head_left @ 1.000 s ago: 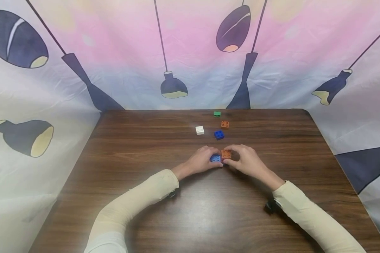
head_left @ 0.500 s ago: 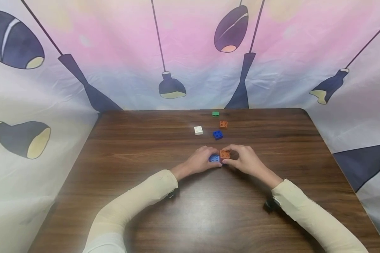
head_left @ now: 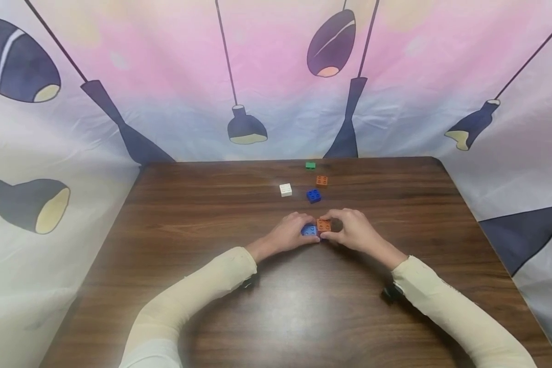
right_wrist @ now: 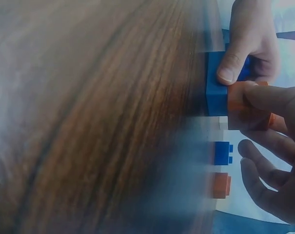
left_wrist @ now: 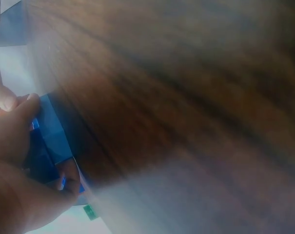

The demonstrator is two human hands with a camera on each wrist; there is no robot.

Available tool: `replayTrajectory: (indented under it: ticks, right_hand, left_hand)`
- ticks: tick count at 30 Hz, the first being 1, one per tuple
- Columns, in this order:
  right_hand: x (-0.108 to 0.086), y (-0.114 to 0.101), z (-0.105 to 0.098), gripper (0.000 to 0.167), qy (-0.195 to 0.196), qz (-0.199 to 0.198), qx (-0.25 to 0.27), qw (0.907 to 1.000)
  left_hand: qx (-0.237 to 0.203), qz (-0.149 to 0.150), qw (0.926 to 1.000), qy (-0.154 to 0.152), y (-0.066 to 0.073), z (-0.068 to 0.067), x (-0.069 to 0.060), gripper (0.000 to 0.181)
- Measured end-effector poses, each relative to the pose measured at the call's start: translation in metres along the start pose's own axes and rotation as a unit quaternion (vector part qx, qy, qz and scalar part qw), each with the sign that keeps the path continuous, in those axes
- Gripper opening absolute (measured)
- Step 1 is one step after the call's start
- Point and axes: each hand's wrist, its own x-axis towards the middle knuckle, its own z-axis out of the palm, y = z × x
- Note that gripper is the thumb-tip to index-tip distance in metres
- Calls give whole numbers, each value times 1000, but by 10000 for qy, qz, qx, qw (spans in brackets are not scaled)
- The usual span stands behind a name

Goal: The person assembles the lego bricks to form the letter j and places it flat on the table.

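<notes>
A light-blue brick (head_left: 309, 231) is gripped on the wooden table (head_left: 285, 317) by the left hand (head_left: 291, 231); atop its right end, an orange brick (head_left: 323, 225) is pinched by the right hand (head_left: 357, 231). Any lettering is too small to be read.

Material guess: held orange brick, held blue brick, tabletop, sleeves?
Held orange brick and held blue brick: probably molded plastic, fairly smooth; uniform color, straight edges, round studs on top.
Tabletop: wood or wood-look laminate, can't tell which; satin, with dark grain streaks and a soft glare patch.
Sleeves: likely cream fabric, matte; soft creases, uneven cuff edges.
</notes>
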Motion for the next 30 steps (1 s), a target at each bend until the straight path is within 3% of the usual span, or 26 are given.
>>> replayTrajectory:
  ticks: [11, 24, 30]
  right_hand:
    - [1, 0, 2, 38, -30, -13, -131, 9999]
    - [0, 4, -1, 47, -171, 115, 524, 9984]
    - [-2, 12, -12, 53, 74, 228, 955, 9951]
  left_hand:
    - [28, 34, 10000, 5, -1, 0, -1, 47]
    - [30, 44, 10000, -15, -1, 0, 1, 45]
    - [102, -4, 9999, -56, -1, 0, 0, 49]
